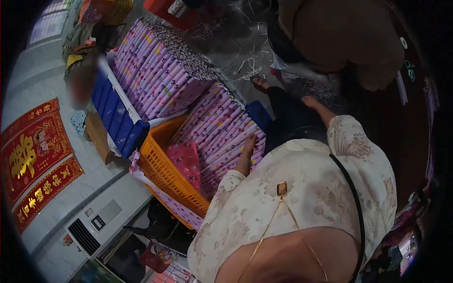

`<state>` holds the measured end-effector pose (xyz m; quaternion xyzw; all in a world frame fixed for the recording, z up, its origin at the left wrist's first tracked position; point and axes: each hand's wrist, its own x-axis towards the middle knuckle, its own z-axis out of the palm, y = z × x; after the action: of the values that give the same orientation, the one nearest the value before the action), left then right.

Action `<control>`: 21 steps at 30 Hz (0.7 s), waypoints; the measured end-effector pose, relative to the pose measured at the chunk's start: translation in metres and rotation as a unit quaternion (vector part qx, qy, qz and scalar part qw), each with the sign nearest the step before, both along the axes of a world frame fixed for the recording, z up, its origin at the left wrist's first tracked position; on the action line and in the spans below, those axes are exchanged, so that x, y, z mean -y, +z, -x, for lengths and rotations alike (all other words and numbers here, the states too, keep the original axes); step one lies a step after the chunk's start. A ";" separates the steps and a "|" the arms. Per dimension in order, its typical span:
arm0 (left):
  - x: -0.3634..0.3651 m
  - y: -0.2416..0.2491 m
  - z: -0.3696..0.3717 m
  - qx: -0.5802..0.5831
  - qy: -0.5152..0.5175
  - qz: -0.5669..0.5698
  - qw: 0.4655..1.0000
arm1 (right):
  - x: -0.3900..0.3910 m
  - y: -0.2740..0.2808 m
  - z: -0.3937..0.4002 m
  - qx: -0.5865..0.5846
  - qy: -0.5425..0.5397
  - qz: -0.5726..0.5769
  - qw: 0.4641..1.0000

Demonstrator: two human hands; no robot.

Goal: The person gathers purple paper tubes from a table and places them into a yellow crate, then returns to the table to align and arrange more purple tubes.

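Observation:
My left hand (249,145) rests with its fingers stretched out on the near side of a stack of folded purple fabric (222,137) printed with coloured dots and small figures. It grips nothing that I can see. My right hand (312,102) hangs by my dark trouser leg, small and dim in view; its fingers look loose, with no object visible in them. A second, taller stack of the same purple fabric (155,80) stands just beyond. Beside the stacks is an orange plastic basket (165,172) with a pink printed cloth (183,162) inside.
A blue crate (115,111) stands left of the stacks, near another person whose head is blurred. A large brown shape (339,37) fills the upper right. White strips (247,68) litter the dark floor. Red banners (35,146) hang on the left wall.

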<state>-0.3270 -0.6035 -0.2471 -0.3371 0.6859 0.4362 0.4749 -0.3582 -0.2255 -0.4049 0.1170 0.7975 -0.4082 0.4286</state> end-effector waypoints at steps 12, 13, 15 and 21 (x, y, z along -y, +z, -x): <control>-0.047 -0.011 -0.030 -0.146 -0.412 0.070 0.897 | -0.085 -0.026 -0.219 -0.119 -0.313 -0.002 0.942; -0.060 -0.002 -0.015 -0.153 -0.387 0.082 0.905 | -0.104 -0.012 -0.243 -0.112 -0.335 0.037 0.935; -0.078 -0.007 0.015 -0.132 -0.307 0.088 0.938 | -0.124 0.015 -0.261 -0.091 -0.377 0.117 0.914; -0.149 -0.023 0.058 -0.191 -0.224 0.072 0.953 | -0.149 -0.115 -0.227 0.074 -0.072 -0.171 0.980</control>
<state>-0.3853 -0.4546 -0.2698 -0.1180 0.8514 0.3243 0.3951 -0.1314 -0.0763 -0.5196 0.2755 0.8109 -0.2856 0.4301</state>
